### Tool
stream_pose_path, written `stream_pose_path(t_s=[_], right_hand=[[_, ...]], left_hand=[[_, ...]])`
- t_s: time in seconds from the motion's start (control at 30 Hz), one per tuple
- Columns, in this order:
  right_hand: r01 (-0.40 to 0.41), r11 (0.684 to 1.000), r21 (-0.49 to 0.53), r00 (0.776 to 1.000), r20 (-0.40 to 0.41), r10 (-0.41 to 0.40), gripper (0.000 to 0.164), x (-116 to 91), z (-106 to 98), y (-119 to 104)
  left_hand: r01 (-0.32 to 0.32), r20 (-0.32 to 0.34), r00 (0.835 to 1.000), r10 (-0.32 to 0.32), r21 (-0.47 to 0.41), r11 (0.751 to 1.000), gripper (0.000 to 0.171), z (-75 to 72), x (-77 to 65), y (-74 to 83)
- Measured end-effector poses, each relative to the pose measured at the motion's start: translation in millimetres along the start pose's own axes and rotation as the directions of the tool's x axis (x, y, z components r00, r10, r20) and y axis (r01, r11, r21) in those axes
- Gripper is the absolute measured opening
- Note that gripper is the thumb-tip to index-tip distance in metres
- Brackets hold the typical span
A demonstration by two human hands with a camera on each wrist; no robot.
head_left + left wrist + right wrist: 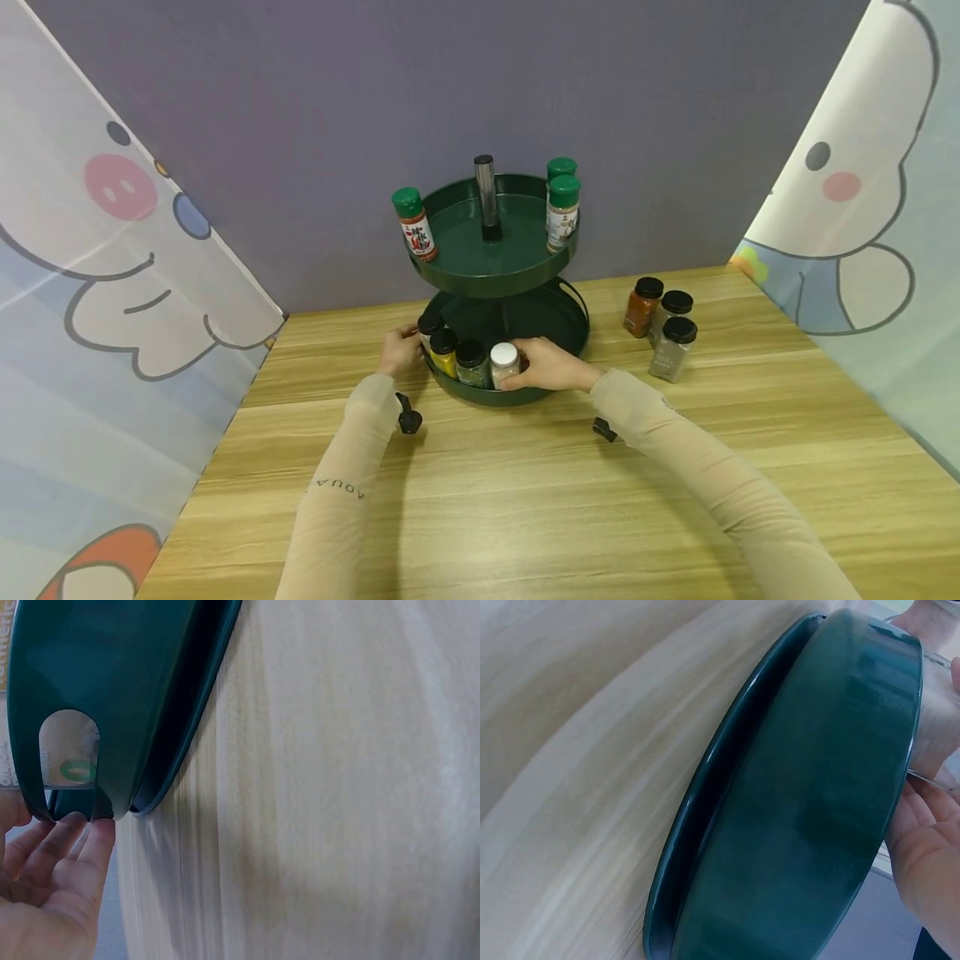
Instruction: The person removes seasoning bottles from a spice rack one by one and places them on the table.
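Observation:
A green two-tier round rack stands on the table; its lower tray (502, 398) carries a row of spice jars along the front left. My right hand (551, 364) grips a clear jar with a white lid (504, 356) at the right end of that row, inside the rim. Beside it are a black-lidded jar of dark green contents (472, 360), a yellow jar (444, 346) and another black-lidded jar (431, 323). At the left side my left hand (56, 889) holds the lower tray's edge near its handle cutout (69, 746), fingertips against the green wall.
On the upper tray (487, 286) stand several green-capped bottles, one at the left (414, 223) and two at the right (562, 212), around a metal post (487, 196). Three black-lidded jars (670, 360) stand on the table at right. A purple-grey wall (337, 150) rises behind.

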State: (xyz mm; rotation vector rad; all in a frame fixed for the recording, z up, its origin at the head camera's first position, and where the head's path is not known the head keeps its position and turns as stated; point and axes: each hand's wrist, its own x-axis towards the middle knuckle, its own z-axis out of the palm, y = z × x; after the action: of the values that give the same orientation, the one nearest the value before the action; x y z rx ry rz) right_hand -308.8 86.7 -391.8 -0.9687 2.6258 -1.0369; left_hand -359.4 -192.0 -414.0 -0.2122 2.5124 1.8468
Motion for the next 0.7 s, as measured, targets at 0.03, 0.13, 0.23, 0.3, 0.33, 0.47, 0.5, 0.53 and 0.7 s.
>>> stream_pose_path(t_s=[0.03, 0.13, 0.23, 0.3, 0.33, 0.47, 0.5, 0.53, 0.7], right_hand=[[0.001, 1.0, 0.0, 1.0, -0.003, -0.001, 0.045, 0, 0, 0], [0.005, 1.0, -0.006, 1.0, -0.01, -0.005, 0.046, -1, 0, -1], [0.01, 1.0, -0.012, 1.0, -0.028, -0.01, 0.046, -1, 0, -2], [0.015, 1.0, -0.01, 0.999, -0.043, -0.015, 0.045, -1, -2, -2], [0.016, 1.0, -0.01, 0.999, -0.052, -0.017, 0.044, -1, -3, -2], [0.026, 0.999, -0.021, 0.996, -0.085, -0.028, 0.041, -2, -11, -5], [0.024, 0.999, -0.023, 0.995, -0.095, -0.026, 0.04, -3, -14, -6], [0.02, 1.0, -0.022, 0.994, -0.104, -0.022, 0.04, -3, -17, -7], [0.002, 1.0, 0.006, 0.987, -0.159, -0.001, 0.04, -11, -36, -10]], left_hand=[[-0.001, 0.001, 1.0, 0.001, -0.002, 1.0, 0.041, 0.2, 0.0, 0.3], [-0.005, 0.004, 1.0, 0.005, -0.004, 1.0, 0.041, 0.5, 0.0, 0.6], [0.0, 0.009, 1.0, 0.0, -0.013, 1.0, 0.041, 0.7, 1.1, 0.1], [0.003, 0.017, 1.0, -0.003, -0.017, 1.0, 0.041, 0.4, 2.0, -0.6], [0.005, 0.019, 1.0, -0.005, -0.016, 1.0, 0.041, 0.2, 2.3, -0.9], [0.006, 0.021, 1.0, -0.006, -0.021, 1.0, 0.041, -0.1, 1.8, -1.1], [0.005, 0.019, 1.0, -0.004, -0.017, 1.0, 0.041, -0.3, 1.4, -1.1], [0.003, 0.017, 1.0, -0.002, -0.019, 1.0, 0.041, -0.3, 1.2, -1.1], [-0.003, 0.013, 1.0, 0.003, -0.01, 1.0, 0.04, -1.3, 1.5, -2.2]])
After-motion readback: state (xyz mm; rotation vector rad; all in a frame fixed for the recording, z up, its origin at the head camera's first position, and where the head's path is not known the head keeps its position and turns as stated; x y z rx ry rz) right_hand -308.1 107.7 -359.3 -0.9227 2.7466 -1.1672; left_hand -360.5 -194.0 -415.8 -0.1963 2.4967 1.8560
